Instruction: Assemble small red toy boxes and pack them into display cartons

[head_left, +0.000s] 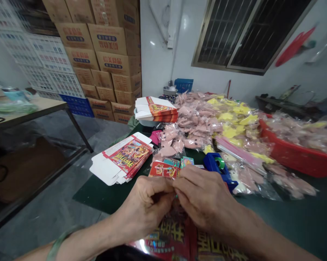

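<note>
- Grips: our left hand and right hand press together at the fingertips, pinching something small and mostly hidden; only a green speck shows, too small for us to name.
- Place: the pinched piece sits above a red printed carton near the surface's near edge.
- Step: we judge this to be fine handwork on that small piece, which is not yet set down.
- Next: the move looks to call for steady fingertips and a careful release.
- Nearby: a red printed card, flat printed cartons, a blue tape dispenser and bagged pink pieces lie on the dark green surface.
</note>
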Tool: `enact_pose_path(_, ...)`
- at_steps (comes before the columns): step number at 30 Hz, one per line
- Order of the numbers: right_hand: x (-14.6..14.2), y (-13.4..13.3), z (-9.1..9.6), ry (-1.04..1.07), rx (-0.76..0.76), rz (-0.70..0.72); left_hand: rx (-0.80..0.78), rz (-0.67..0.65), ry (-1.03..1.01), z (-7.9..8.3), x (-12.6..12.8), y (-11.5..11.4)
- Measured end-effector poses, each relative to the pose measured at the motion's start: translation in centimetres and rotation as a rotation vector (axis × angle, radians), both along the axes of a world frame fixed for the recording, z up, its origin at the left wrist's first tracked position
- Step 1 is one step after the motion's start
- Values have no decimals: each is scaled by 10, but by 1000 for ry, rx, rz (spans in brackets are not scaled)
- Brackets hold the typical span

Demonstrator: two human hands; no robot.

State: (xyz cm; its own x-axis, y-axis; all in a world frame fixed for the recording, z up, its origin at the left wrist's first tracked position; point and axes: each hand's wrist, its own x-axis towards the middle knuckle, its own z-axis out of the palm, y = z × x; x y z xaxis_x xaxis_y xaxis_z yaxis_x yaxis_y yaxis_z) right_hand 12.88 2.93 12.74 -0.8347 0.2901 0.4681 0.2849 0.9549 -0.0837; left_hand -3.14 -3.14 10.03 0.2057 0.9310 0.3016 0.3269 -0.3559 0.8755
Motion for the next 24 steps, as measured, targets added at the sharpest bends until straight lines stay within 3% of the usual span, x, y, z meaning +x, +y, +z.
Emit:
enact_pose_path(2,-1,2,-1,19,-42,3,47,-6,17,1,1,0)
enact_pose_path(9,2,13,-1,268,-433,-110,168,-32,59,5,0,-2)
enact_pose_path(14,4,13,13,44,-733,55,161,1,153,3,-3,-4)
enact_pose_path(19,1,17,17,40,-1092,87,124,-12,233,2,-5,-7)
enact_pose_path(24,1,19,17,12,-1154,89,100,-36,179,4,-3,-7)
